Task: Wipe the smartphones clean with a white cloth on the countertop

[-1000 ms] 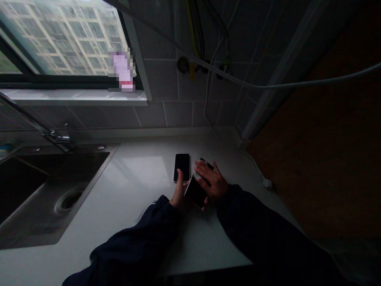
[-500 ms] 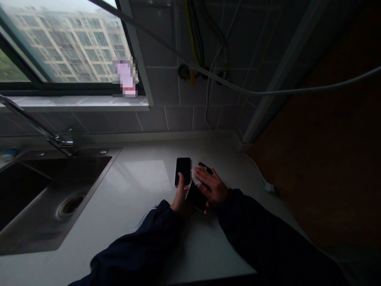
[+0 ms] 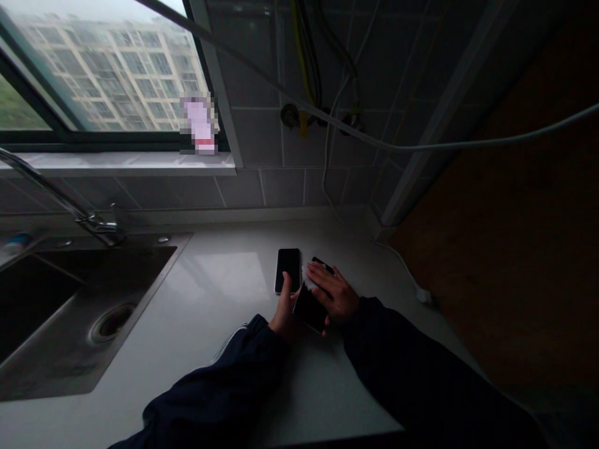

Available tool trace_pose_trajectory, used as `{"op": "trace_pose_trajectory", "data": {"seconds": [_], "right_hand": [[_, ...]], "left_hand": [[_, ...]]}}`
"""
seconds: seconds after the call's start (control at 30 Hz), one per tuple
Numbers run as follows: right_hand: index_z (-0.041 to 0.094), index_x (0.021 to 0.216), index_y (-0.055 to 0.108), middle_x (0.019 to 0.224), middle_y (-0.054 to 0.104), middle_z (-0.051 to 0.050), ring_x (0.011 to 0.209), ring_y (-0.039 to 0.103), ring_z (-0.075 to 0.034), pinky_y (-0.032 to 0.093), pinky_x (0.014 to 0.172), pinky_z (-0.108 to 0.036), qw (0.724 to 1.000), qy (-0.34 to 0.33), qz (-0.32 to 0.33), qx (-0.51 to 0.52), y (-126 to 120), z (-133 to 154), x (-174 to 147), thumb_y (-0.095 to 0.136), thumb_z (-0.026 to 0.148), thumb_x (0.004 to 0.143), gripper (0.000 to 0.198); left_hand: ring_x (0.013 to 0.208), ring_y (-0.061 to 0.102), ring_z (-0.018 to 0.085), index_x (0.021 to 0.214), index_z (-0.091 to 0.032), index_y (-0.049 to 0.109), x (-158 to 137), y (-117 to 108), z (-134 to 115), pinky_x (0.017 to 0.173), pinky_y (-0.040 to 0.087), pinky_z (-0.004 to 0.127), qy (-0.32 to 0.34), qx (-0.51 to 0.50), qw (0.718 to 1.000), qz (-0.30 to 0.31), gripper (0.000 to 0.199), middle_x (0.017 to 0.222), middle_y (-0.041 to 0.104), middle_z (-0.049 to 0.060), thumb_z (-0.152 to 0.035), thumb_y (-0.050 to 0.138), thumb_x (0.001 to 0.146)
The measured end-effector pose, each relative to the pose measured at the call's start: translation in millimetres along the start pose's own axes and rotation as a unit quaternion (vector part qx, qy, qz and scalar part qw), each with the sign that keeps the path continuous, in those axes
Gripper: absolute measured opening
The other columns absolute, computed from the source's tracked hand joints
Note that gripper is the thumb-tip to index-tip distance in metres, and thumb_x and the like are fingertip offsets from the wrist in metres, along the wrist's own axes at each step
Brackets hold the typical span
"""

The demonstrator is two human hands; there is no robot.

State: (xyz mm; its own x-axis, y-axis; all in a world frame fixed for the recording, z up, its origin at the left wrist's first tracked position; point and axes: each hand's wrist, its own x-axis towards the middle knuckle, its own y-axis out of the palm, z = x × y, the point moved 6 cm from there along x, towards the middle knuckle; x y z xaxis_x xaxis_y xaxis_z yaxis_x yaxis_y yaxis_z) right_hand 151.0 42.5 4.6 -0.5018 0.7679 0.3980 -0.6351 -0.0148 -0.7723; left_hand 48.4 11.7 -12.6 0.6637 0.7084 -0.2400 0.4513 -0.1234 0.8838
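Note:
My left hand (image 3: 283, 312) grips a dark, flat, smartphone-like slab (image 3: 309, 310) from its left side, thumb raised. The slab is tilted above the counter. Over its upper part lies my right hand (image 3: 337, 293), fingers extended, with a crumpled white tissue (image 3: 306, 272) under the fingertips. A black corner (image 3: 322, 262) shows beyond these fingers; whether it belongs to the same slab I cannot tell. Just behind my left thumb, a black smartphone (image 3: 288, 265) with a pale edge lies flat, screen up, on the counter.
On the left, a steel sink (image 3: 140, 312) with a faucet (image 3: 100, 227) is set into the white counter (image 3: 219, 368). A white cable with a plug (image 3: 423, 295) lies at the right edge. Another cable (image 3: 402, 148) hangs across the view. A window sill (image 3: 140, 163) runs behind.
Both hands and the slab have hardly shifted; my right fingers sit very slightly lower with the tissue. The whole view has moved by a few pixels.

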Motion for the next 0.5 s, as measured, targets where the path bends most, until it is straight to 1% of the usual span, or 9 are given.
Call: {"op": "trace_pose_trajectory", "data": {"seconds": [0.1, 0.2, 0.3, 0.37, 0.43, 0.5], "right_hand": [[0.028, 0.152, 0.045, 0.158, 0.045, -0.01, 0.15, 0.036, -0.028, 0.024, 0.12, -0.066, 1.0, 0.003, 0.005, 0.002, 0.9, -0.5, 0.1, 0.034, 0.045, 0.106, 0.051], [0.027, 0.152, 0.045, 0.157, 0.045, -0.011, 0.15, 0.037, -0.028, 0.024, 0.12, -0.066, 1.0, 0.003, 0.005, 0.002, 0.2, 0.5, 0.3, 0.035, 0.045, 0.106, 0.051], [0.027, 0.152, 0.046, 0.157, 0.046, -0.011, 0.149, 0.038, -0.029, 0.024, 0.119, -0.067, 1.0, 0.005, 0.004, 0.001, -0.9, 1.0, 0.3, 0.034, 0.045, 0.106, 0.05], [0.027, 0.151, 0.046, 0.157, 0.045, -0.011, 0.149, 0.037, -0.029, 0.023, 0.119, -0.068, 1.0, 0.012, 0.0, 0.0, -1.4, -0.3, 0.2, 0.033, 0.045, 0.106, 0.05], [0.026, 0.151, 0.047, 0.158, 0.043, -0.012, 0.15, 0.037, -0.03, 0.022, 0.118, -0.07, 1.0, 0.027, -0.011, -0.003, -1.7, -3.5, 0.1, 0.032, 0.045, 0.106, 0.051], [0.026, 0.15, 0.048, 0.158, 0.043, -0.012, 0.15, 0.036, -0.031, 0.022, 0.118, -0.071, 0.999, 0.046, -0.026, -0.006, -2.0, -8.0, 0.1, 0.033, 0.046, 0.106, 0.051]], "left_hand": [[0.075, 0.073, 0.032, 0.148, -0.019, 0.05, -0.7, 0.1, 0.1, 0.064, 0.058, 0.044, -0.006, 0.018, 1.0, -0.004, 0.095, 0.092, 0.074, 0.017, -0.084, 0.018, 0.086], [0.072, 0.073, 0.034, 0.147, -0.016, 0.052, -0.6, -3.9, 0.8, 0.061, 0.057, 0.044, -0.014, 0.032, 0.999, -0.009, 0.098, 0.089, 0.074, 0.018, -0.086, 0.023, 0.084], [0.077, 0.074, 0.033, 0.148, -0.021, 0.05, 1.3, -9.7, 0.8, 0.067, 0.058, 0.045, -0.008, 0.02, 1.0, -0.015, 0.091, 0.097, 0.075, 0.017, -0.084, 0.028, 0.086], [0.082, 0.074, 0.033, 0.149, -0.024, 0.049, 2.9, -10.3, 0.6, 0.073, 0.059, 0.047, 0.002, 0.014, 1.0, -0.006, 0.088, 0.102, 0.075, 0.016, -0.083, 0.032, 0.087], [0.086, 0.074, 0.033, 0.15, -0.024, 0.049, 3.6, -7.7, 0.2, 0.078, 0.058, 0.047, 0.012, 0.017, 1.0, 0.009, 0.085, 0.105, 0.075, 0.016, -0.081, 0.035, 0.088], [0.089, 0.074, 0.033, 0.148, -0.022, 0.051, 3.3, -5.3, 0.2, 0.081, 0.058, 0.047, 0.015, 0.028, 0.999, 0.009, 0.081, 0.105, 0.075, 0.016, -0.077, 0.035, 0.091]]}}
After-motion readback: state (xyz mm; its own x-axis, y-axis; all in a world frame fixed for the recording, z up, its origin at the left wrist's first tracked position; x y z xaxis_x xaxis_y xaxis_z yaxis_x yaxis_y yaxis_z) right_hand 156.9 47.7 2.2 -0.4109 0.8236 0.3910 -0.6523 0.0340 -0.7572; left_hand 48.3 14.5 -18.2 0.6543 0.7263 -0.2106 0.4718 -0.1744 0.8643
